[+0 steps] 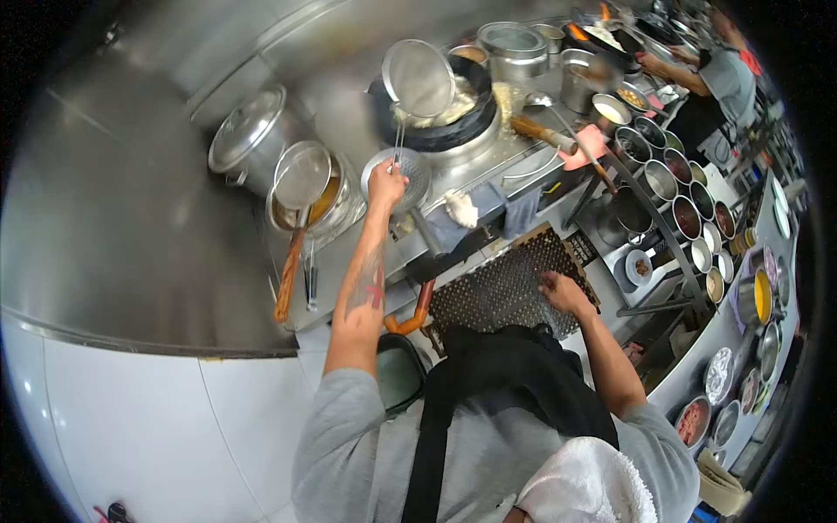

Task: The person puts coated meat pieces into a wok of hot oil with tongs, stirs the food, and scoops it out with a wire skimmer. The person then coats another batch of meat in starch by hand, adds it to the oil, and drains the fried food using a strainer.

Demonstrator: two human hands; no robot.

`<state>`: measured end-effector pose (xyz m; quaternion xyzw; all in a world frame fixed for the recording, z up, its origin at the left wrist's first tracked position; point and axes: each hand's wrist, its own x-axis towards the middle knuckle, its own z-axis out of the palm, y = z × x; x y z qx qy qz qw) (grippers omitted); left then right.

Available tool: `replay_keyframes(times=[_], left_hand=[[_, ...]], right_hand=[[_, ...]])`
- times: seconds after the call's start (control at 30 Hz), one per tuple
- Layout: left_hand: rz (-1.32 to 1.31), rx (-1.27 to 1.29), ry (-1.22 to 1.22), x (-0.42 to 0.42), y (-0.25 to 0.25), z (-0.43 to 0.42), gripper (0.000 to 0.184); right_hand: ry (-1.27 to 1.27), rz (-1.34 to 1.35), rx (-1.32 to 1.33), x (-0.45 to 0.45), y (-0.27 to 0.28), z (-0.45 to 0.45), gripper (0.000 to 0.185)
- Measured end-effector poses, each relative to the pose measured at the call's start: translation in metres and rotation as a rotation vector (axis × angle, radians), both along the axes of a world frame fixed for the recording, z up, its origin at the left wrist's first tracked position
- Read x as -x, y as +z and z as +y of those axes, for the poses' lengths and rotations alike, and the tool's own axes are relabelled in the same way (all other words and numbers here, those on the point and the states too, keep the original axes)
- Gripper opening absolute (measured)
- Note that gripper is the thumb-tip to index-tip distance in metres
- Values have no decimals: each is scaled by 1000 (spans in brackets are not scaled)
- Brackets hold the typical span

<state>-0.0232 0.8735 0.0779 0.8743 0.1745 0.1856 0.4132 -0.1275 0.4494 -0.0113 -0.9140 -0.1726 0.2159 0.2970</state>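
Note:
My left hand (388, 186) is closed around the thin metal handle of a round mesh strainer (418, 78). The strainer's mesh is raised above a black wok (377, 103), covering part of it. Pale food (459, 108) shows in the wok behind the mesh. Just beside my left hand, a perforated metal ladle (417, 180) rests on the stove ledge. My right hand (565, 294) hangs low over the dark perforated floor mat (488, 292), its fingers loosely bent and nothing visible in them.
Left of the wok stand a lidded steel pot (248, 131) and a wooden-handled strainer (302, 174) over a pot of brown liquid. A wooden-handled brush (542, 132) lies at right. Several seasoning containers (661, 180) line the right side. Another person (728, 83) works at a flaming wok.

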Motion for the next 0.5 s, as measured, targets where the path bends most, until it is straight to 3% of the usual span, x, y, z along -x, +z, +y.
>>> replay_keyframes(times=[0.03, 0.1, 0.17, 0.23, 0.4, 0.47, 0.5], left_hand=[[-5, -15, -20, -20, 4, -8, 23], [-66, -551, -128, -53, 14, -15, 20], [59, -575, -139, -83, 18, -8, 19], [63, -576, 28, -94, 32, -20, 17], [19, -645, 247, -106, 55, -33, 21], [280, -500, 419, -116, 58, -36, 25], [285, -503, 415, -126, 47, -24, 25]], right_hand=[[-20, -5, -15, 5, -4, -20, 45], [-193, 103, 29, 13, -17, -60, 46], [-256, 44, 20, 28, -42, -102, 44], [-306, -19, 15, 41, -74, -147, 43], [-544, 244, -149, 77, -127, -227, 42], [-558, 296, -111, 81, -128, -242, 43], [-572, 340, -68, 82, -126, -248, 44]])
